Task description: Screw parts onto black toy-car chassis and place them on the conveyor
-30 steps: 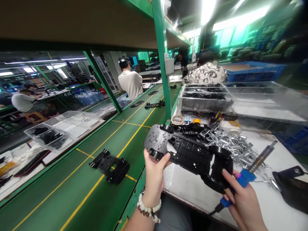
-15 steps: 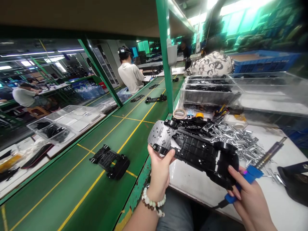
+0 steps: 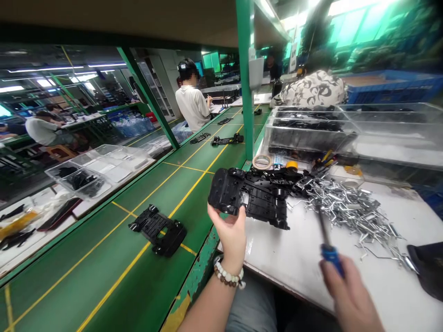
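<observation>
My left hand (image 3: 228, 235) grips a black plastic toy car chassis (image 3: 265, 203) by its near-left end, thumb on the face turned toward me. The chassis is tilted over the edge of the white worktable. My right hand (image 3: 349, 290), blurred by motion, is closed around a blue-handled soldering iron (image 3: 330, 256). Its dark shaft points up and slightly left, apart from the chassis. More black parts (image 3: 294, 180) lie behind the chassis. To their right spreads a heap of bent silver metal rods (image 3: 349, 207).
Left of me runs a green conveyor belt (image 3: 114, 263) carrying another chassis (image 3: 159, 230), with several more farther along. Clear bins (image 3: 308, 133) stand behind the rods, near a tape roll (image 3: 262, 162). A green post (image 3: 245, 83) rises beside the belt. Co-workers sit beyond.
My right hand has let go of the chassis and swung the soldering iron's shaft from up-right to up-left. The chassis has turned in my left hand, its far end moving left.
</observation>
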